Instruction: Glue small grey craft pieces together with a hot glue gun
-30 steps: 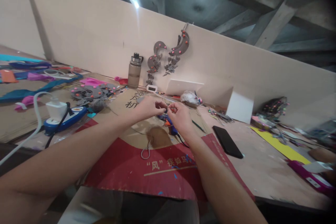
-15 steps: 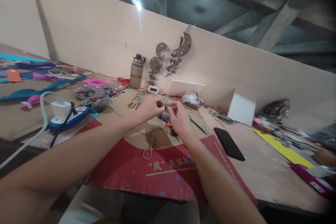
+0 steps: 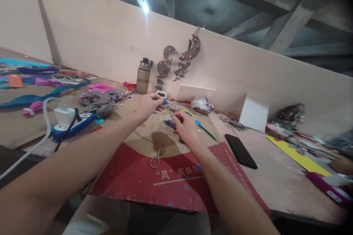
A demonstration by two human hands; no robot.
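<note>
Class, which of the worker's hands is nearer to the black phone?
Right. The right hand is to the left of the black phone; the left hand is farther left and farther back.

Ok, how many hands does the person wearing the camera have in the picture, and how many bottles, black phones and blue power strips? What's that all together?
Wearer's hands: 2 (left hand, right hand)
Bottle: 1
Black phone: 1
Blue power strip: 1
Total: 5

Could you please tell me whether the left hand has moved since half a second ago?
Yes, the left hand has shifted leftward, away from the right hand and closer to the standing bottle.
</note>
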